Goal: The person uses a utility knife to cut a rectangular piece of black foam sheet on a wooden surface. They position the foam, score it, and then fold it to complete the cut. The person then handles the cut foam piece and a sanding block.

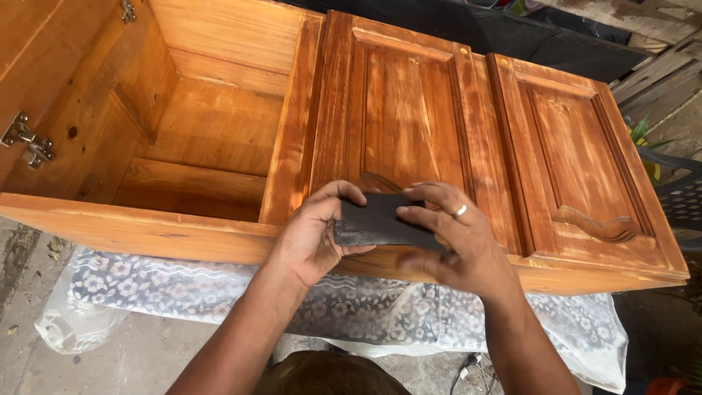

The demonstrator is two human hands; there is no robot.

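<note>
Item: one dark sheet of sandpaper [380, 222], held over the near edge of a wooden cabinet [409, 110] lying on its back, at 6 o'clock from its middle door. Left hand [311, 238] clamped on the sheet's left end, right hand [457, 241], wearing a ring [460, 211], gripping its right end. Open compartment [205, 139] at 9 o'clock; patterned plastic sheet [146, 289] beneath.

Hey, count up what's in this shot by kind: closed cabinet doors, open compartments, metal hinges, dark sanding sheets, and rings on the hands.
Closed cabinet doors: 2
Open compartments: 1
Metal hinges: 2
Dark sanding sheets: 1
Rings: 1
Total: 7
</note>
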